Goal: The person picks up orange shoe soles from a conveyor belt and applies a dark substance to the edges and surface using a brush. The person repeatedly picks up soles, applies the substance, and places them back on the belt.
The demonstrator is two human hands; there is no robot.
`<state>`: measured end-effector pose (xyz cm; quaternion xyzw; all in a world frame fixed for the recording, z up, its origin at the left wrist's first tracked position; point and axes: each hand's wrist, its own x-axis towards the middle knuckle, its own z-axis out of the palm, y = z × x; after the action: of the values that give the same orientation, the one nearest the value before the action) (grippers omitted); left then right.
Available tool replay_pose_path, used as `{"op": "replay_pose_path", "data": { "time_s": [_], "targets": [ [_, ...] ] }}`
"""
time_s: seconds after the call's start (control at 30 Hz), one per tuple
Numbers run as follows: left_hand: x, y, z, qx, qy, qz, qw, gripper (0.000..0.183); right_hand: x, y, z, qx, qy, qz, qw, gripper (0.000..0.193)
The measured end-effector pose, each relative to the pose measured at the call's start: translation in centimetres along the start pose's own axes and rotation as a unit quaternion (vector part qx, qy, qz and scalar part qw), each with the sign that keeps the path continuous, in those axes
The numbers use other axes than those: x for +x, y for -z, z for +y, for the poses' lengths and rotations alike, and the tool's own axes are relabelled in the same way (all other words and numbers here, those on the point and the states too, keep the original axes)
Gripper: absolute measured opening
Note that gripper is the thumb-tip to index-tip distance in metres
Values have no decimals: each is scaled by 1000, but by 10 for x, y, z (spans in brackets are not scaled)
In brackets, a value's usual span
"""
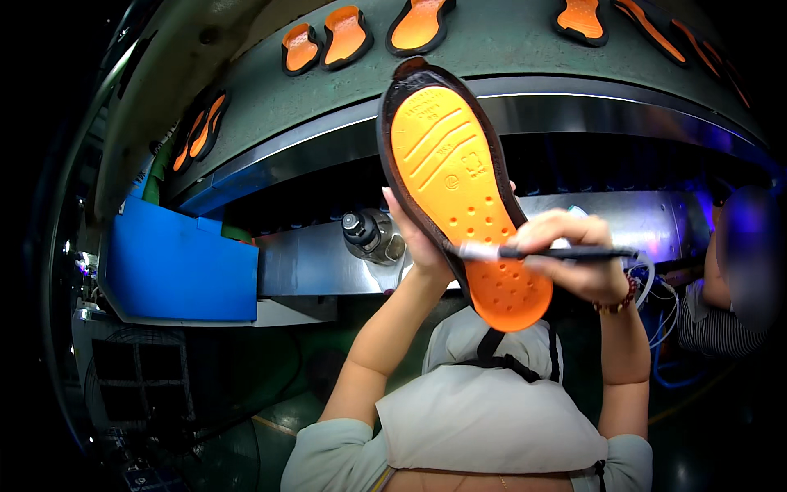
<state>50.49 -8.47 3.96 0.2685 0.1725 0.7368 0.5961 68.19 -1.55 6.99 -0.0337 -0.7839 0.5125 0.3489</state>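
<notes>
An orange shoe sole with a black rim point(447, 164) is held up in front of me, its toe end pointing away. My left hand point(422, 246) grips it from beneath and along its left edge, most of the fingers hidden behind it. In my right hand point(578, 254) is a brush with a black handle and pale bristles point(479, 252). The bristle end lies across the sole near its left rim, and a thin pale tube runs from the handle's far end. The brush is slightly blurred.
Several orange and black soles point(344, 37) lie on a green conveyor belt point(492, 49) with a metal edge. A dark-capped bottle point(369, 236) stands on the metal shelf point(307, 266), left of the sole. At left is a blue box point(176, 266). Another person's arm point(716, 271) shows at right.
</notes>
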Motion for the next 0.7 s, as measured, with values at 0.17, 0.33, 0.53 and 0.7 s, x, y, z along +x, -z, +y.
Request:
{"op": "replay_pose_path", "data": {
  "time_s": [0.17,0.33,0.53,0.7],
  "targets": [
    [-1,8,8,-55,-52,-32,997,90,-12,2,-11,-12,27,-100,995,23],
    [8,7,13,-22,-91,-33,995,87,-25,1,-5,-101,-8,-61,993,22],
    [10,10,19,-16,-84,-15,996,86,-38,10,12,65,-121,31,990,21],
    [8,10,22,1,-68,-34,997,88,-43,15,17,161,-34,-106,981,23]
  ]
}}
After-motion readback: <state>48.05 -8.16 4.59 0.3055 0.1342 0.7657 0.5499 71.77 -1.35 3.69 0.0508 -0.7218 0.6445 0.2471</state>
